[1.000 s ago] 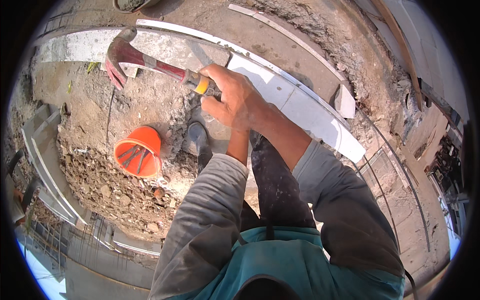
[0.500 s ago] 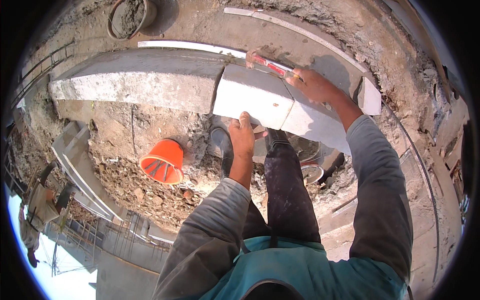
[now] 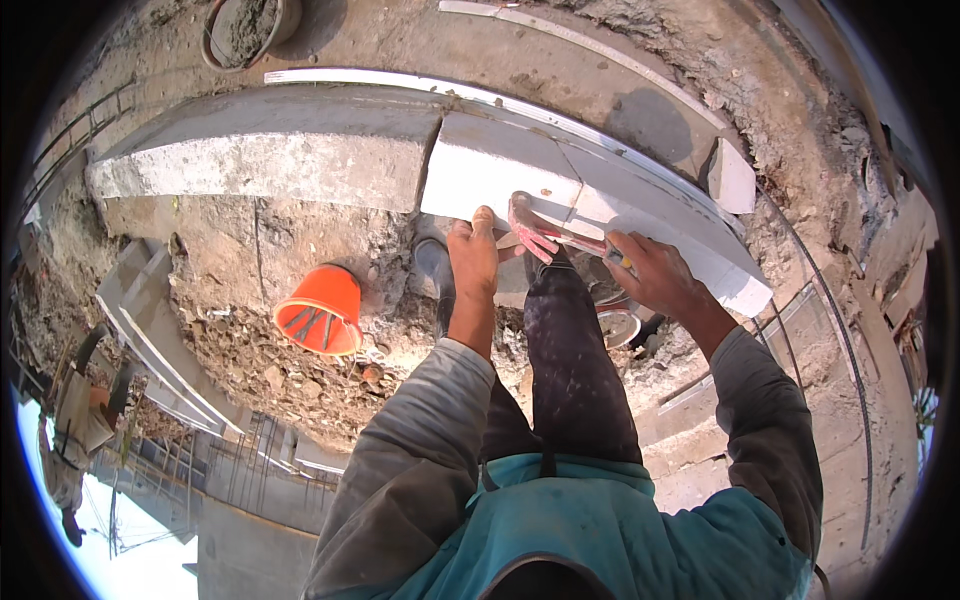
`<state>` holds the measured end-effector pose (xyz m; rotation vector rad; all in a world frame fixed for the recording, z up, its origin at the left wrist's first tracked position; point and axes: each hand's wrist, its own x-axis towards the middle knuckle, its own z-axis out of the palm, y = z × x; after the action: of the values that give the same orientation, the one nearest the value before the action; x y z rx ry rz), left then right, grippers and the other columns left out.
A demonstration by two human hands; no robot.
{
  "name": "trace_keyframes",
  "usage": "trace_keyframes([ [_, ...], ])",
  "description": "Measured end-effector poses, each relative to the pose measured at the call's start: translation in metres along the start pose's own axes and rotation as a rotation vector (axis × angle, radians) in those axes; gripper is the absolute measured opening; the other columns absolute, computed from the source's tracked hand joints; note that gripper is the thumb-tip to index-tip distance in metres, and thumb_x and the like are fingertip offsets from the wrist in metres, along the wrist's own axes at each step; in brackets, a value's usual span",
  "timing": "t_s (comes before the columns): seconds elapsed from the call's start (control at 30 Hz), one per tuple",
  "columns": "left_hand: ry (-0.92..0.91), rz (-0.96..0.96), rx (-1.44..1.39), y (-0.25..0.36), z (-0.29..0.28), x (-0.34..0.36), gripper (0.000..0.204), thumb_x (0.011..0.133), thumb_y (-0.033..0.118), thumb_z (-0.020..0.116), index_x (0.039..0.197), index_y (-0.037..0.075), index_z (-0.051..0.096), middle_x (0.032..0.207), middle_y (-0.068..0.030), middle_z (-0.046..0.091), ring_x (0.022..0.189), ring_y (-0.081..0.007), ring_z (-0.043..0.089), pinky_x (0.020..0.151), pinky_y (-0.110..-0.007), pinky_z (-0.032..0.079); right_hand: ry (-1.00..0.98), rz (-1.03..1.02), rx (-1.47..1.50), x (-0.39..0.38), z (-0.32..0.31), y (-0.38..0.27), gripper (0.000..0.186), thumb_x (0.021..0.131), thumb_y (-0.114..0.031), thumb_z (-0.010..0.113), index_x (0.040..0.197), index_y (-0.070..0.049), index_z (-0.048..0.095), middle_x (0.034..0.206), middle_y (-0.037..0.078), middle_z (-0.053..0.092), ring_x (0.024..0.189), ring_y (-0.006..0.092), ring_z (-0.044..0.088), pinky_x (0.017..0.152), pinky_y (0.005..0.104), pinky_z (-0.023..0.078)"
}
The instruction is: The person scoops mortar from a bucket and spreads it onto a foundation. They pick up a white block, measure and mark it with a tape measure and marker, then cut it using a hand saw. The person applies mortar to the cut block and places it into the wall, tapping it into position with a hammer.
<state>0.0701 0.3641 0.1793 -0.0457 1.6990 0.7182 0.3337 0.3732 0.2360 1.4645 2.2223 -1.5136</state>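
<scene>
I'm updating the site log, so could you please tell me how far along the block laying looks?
Done: a white block sits in the row beside the grey course. In hand: the left hand rests on that block's near edge, and the right hand holds a red hammer against it. Left: not visible from here whether it sits level.

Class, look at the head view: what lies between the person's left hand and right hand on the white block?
In the head view, the red hammer's head lies between the left hand and right hand, on the white block.
</scene>
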Motion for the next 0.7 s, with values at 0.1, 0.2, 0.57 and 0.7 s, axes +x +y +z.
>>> trace_keyframes([
  [0.1,0.002,0.053,0.041,-0.009,-0.008,0.0,0.025,0.1,0.019,0.054,0.094,-0.005,0.053,0.082,-0.0098,0.058,0.064,-0.016,0.061,0.051,-0.031,0.062,0.008,-0.077,-0.028,-0.004,0.012,0.009,0.043,0.086,-0.021,0.07,0.123,-0.004,0.054,0.097,0.015,0.064,0.082,0.0339,0.068,0.071,0.0441,0.056],
  [0.2,0.01,0.016,0.032,-0.013,-0.009,0.009,0.029,0.098,0.02,0.057,0.087,-0.006,0.052,0.083,-0.0107,0.058,0.066,-0.0167,0.061,0.049,-0.032,0.062,0.043,-0.06,-0.016,-0.001,0.017,0.009,0.043,0.087,-0.018,0.07,0.123,-0.003,0.054,0.098,0.016,0.065,0.084,0.0358,0.067,0.072,0.0447,0.055],
  [0.57,0.013,-0.003,0.006,-0.008,-0.005,0.006,0.035,0.097,0.021,0.058,0.097,-0.013,0.055,0.088,-0.0162,0.06,0.074,-0.0208,0.064,0.047,-0.032,0.062,0.031,0.032,0.046,0.002,0.009,0.001,0.04,0.089,-0.018,0.068,0.125,-0.007,0.054,0.102,0.018,0.067,0.089,0.0403,0.066,0.076,0.0482,0.054],
  [0.7,-0.005,0.003,-0.015,-0.009,-0.007,0.005,0.033,0.097,0.021,0.058,0.098,-0.012,0.056,0.087,-0.0154,0.06,0.073,-0.0202,0.064,0.047,-0.032,0.062,0.05,0.099,0.014,0.002,0.017,0.002,0.04,0.089,-0.018,0.067,0.126,-0.007,0.054,0.104,0.019,0.067,0.092,0.0417,0.066,0.077,0.0494,0.053],
])
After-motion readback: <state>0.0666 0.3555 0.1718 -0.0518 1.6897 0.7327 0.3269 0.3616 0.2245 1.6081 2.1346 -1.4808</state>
